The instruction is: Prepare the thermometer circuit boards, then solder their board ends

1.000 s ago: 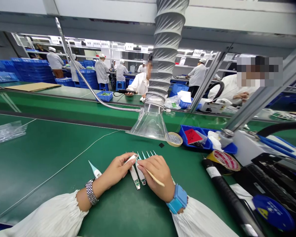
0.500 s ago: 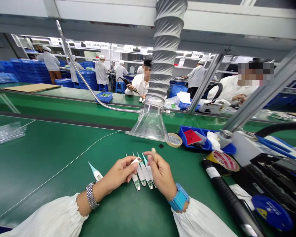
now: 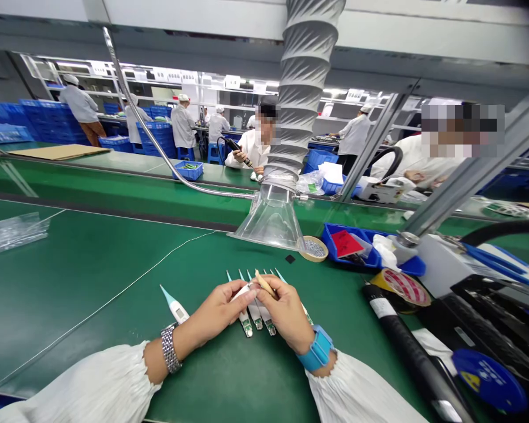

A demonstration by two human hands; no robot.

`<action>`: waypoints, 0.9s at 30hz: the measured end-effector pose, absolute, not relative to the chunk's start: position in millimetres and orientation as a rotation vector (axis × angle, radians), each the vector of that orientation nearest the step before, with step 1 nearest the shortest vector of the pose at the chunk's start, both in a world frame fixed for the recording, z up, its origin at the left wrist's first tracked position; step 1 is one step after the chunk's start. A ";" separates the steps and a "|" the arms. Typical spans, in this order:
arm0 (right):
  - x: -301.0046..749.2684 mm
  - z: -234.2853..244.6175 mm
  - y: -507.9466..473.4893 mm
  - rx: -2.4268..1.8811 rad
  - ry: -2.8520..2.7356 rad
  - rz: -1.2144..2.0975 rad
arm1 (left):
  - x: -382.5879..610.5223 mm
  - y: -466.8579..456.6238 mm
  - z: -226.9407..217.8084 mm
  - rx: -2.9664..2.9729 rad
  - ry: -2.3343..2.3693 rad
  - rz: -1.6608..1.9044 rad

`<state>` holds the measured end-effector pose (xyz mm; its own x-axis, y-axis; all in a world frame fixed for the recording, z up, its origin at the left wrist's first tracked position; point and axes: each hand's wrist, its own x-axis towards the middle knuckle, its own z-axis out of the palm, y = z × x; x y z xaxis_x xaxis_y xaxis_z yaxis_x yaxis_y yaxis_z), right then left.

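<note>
Remotely, I'm watching the left hand (image 3: pixel 224 306) pinching a white thermometer body (image 3: pixel 241 291) between both hands, while the right hand (image 3: pixel 288 311) is gripping a tan stick (image 3: pixel 265 284). Below, slim teal-tipped thermometers (image 3: pixel 256 321) are lying in a row, green circuitry showing at their near ends, on the green table (image 3: pixel 229 376).

Thermometers (image 3: pixel 257 318) in a row on bench (image 3: pixel 92 249), lone thermometer (image 3: pixel 178 312) left, hood (image 3: pixel 271 224) behind the row, dish (image 3: pixel 314 249) at hood's right corner — bins (image 3: pixel 371 257) right of the dish, tape (image 3: pixel 401 288) before the bins — plastic (image 3: pixel 15 236) far left.
</note>
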<state>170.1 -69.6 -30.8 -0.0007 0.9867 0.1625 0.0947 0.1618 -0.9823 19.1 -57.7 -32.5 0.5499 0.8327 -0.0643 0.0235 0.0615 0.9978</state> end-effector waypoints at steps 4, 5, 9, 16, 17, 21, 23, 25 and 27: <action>167.0 -34.0 -71.9 -1.167 -1.327 1.042 | 23.3 -61.9 -27.1 1.358 0.824 0.709; 166.7 -34.4 -72.4 -1.172 -1.319 1.036 | 23.9 -63.0 -26.4 1.349 0.823 0.703; 166.6 -34.2 -73.4 -1.195 -1.283 1.050 | 24.1 -65.4 -27.9 1.341 0.841 0.698; 168.0 -34.8 -69.3 -1.222 -1.214 1.096 | 19.7 -61.2 -30.8 1.208 0.822 0.678; 168.4 -35.2 -68.6 -1.223 -1.213 1.097 | 19.1 -60.8 -30.3 1.189 0.818 0.680; 168.9 -36.3 -67.1 -1.226 -1.217 1.103 | 17.5 -59.3 -28.2 1.135 0.808 0.666; 169.4 -35.8 -67.0 -1.222 -1.215 1.099 | 16.7 -58.3 -28.1 1.115 0.793 0.675; 171.3 -34.3 -67.3 -1.227 -1.205 1.049 | 16.0 -57.0 -28.5 1.082 0.782 0.697; 174.6 -31.7 -68.4 -1.235 -1.192 0.953 | 15.2 -55.5 -29.1 1.037 0.780 0.717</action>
